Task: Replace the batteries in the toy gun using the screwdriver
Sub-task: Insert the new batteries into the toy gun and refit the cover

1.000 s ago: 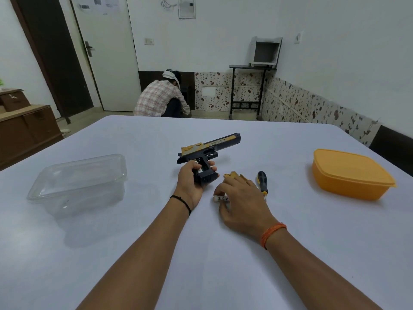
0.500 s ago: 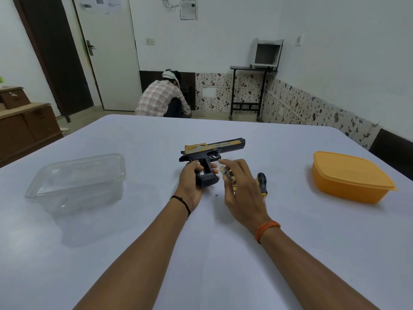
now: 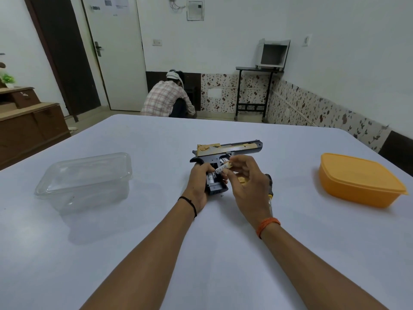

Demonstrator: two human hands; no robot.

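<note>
A black and gold toy gun lies on its side in the middle of the white table, barrel pointing right. My left hand grips its handle, whose battery compartment is open toward me. My right hand pinches a white battery just above that compartment. The screwdriver, black and yellow handled, lies on the table behind my right hand, mostly hidden. A small gold cover piece lies under my right fingers.
A clear plastic container with its lid on stands at the left. An orange lidded box stands at the right. Beyond the table's far edge a person crouches on the floor by the wall.
My right hand has lifted off the table with a battery and brought it up over the gun's handle. My left hand has kept its hold on the gun.
</note>
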